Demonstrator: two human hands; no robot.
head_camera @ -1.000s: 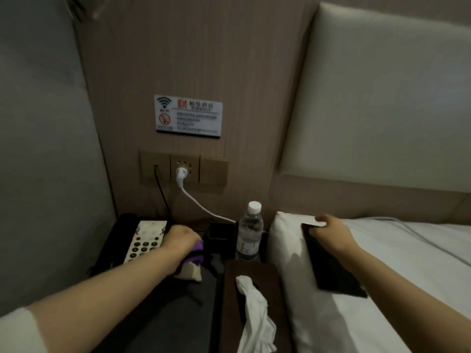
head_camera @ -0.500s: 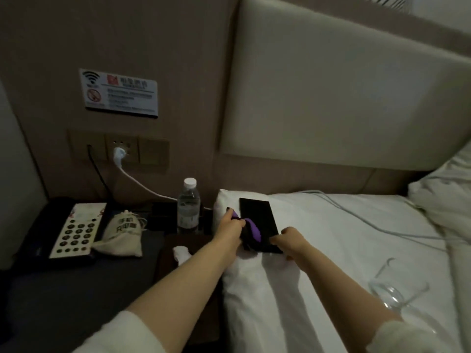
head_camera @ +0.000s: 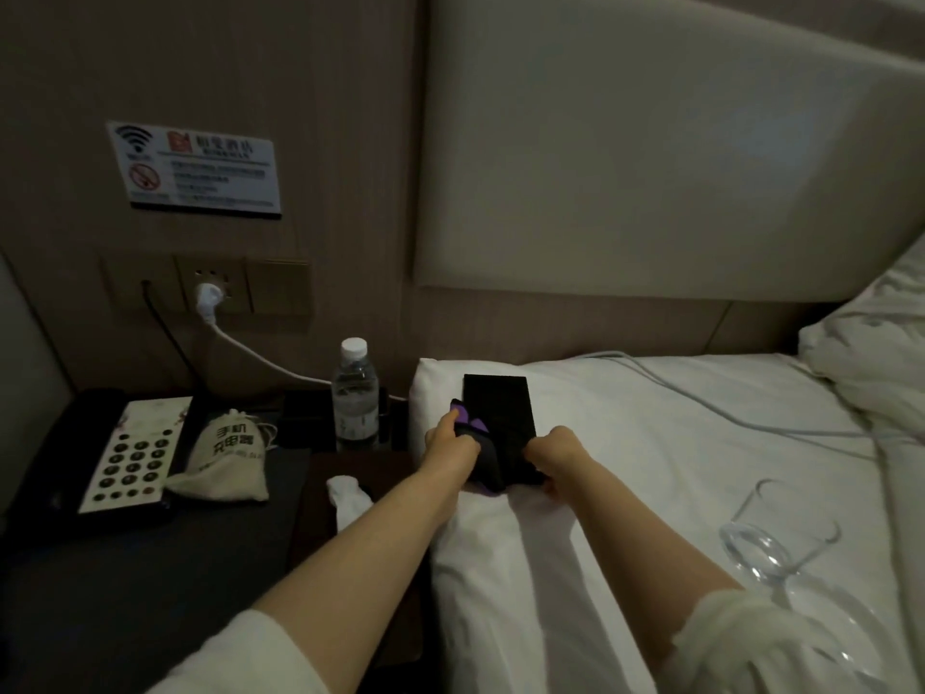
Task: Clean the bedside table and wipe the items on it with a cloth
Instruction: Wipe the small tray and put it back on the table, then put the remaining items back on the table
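Observation:
A flat black rectangular item lies on the white bed at its left edge. My left hand grips a purple and black cloth and presses it on the item's left side. My right hand holds the item's near right corner with curled fingers. The dark bedside table stands to the left. It carries a black telephone, a beige drawstring bag and a water bottle.
A dark tissue box with a white tissue sticking out sits at the table's right edge. A clear glass lies on the bed at lower right. A white cable crosses the sheet. A plug sits in the wall socket.
My left hand left the table with the cloth and came to the black item on the bed. My right hand shifted to its near end. The view swung right.

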